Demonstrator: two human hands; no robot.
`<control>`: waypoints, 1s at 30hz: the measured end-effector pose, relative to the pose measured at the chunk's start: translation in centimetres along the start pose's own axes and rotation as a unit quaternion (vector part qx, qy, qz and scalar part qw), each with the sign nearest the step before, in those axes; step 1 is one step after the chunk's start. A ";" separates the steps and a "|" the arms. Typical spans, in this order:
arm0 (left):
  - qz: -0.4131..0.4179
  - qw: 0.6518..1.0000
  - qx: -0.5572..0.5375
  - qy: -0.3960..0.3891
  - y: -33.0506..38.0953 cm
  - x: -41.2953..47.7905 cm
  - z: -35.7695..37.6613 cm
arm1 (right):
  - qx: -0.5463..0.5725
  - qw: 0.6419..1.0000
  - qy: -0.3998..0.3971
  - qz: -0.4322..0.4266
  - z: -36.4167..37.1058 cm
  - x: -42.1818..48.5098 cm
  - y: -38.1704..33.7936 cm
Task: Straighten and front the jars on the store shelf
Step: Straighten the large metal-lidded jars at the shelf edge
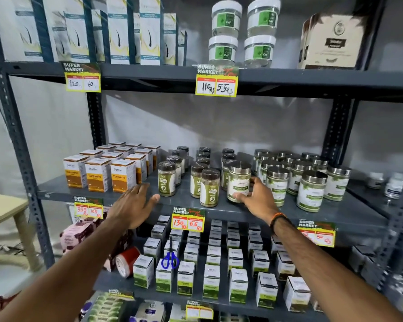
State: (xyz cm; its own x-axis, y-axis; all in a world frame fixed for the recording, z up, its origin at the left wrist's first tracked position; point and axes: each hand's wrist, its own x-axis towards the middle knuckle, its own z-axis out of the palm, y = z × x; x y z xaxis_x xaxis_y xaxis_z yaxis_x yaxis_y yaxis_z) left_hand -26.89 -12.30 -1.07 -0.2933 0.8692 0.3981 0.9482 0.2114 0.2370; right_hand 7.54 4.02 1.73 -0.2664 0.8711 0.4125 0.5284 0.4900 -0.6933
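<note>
While the right hand [257,197] wraps its grip around a steel-lidded jar [239,182], that jar tilts slightly at the front of the middle shelf [335,212], just ahead of the other steel-lidded jars [310,182]. Left hand [135,205] rests flat on the shelf edge, fingers apart, holding nothing, between the turmeric boxes [98,174] and a dark-lidded jar [166,178].
</note>
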 end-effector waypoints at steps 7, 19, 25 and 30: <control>0.074 0.995 0.005 0.073 7.0 -1.4 -4.0 | 0.016 0.999 0.030 -0.013 -6.2 -3.5 -0.2; 0.190 0.976 -0.020 0.104 23.1 -1.1 -3.6 | -0.006 0.997 0.075 0.030 -19.7 -7.6 6.0; 0.192 0.981 -0.018 0.024 28.1 0.2 1.2 | -0.016 0.991 0.100 0.084 -23.2 -7.9 11.7; 0.186 0.982 -0.008 -0.030 28.4 2.0 5.8 | -0.020 0.988 0.101 0.114 -23.8 -7.0 15.6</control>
State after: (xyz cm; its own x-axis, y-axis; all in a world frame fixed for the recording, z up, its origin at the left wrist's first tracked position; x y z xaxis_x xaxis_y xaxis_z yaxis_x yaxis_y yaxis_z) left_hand 0.19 -1.95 1.37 0.0813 0.9097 0.4073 0.9863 -0.1323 0.0985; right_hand 36.82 4.76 2.11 0.0268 0.9323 0.3606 0.5893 0.2767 -0.7590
